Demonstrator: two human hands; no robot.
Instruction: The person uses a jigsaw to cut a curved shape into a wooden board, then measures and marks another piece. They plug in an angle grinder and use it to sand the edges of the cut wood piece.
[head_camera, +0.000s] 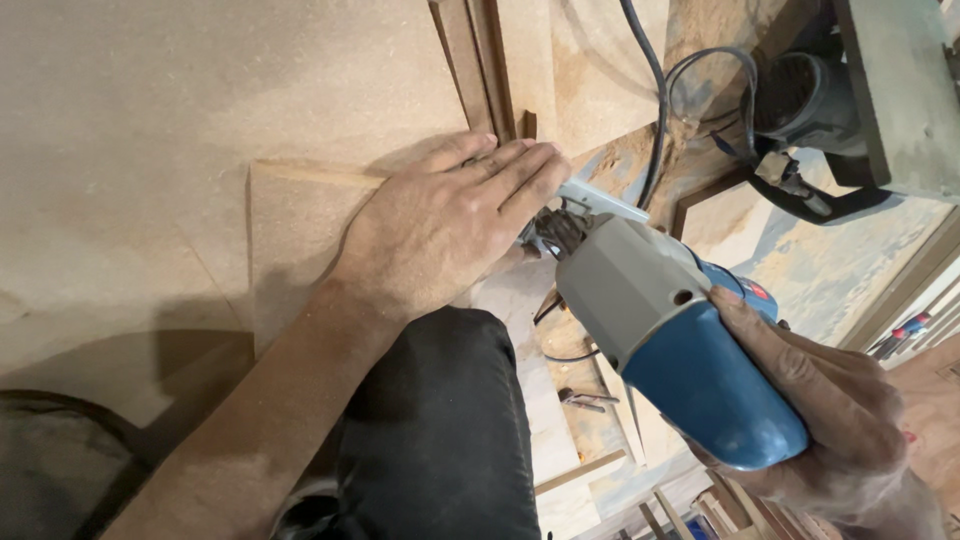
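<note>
Left hand (450, 215): flat, palm down, fingers together and stretched out, pressing on a brown fibreboard panel (300, 230); gripping nothing. Right hand (830, 410): wrapped tight around the blue rear body of a power jigsaw (670, 340). Jigsaw: grey front housing, blue back, tilted, its metal base plate (600, 200) resting at the panel's edge just beside the left fingertips; blade area too cramped to make out. Panel: lies on a wide, dust-covered board surface (130, 120), one corner toward the left. Black power cord (655, 110): runs up and away from the saw. Second power tool (810, 100), dark grey, round-bodied: lies well apart at upper right. Person's knee in black trousers (440, 430): below the left forearm.
</note>
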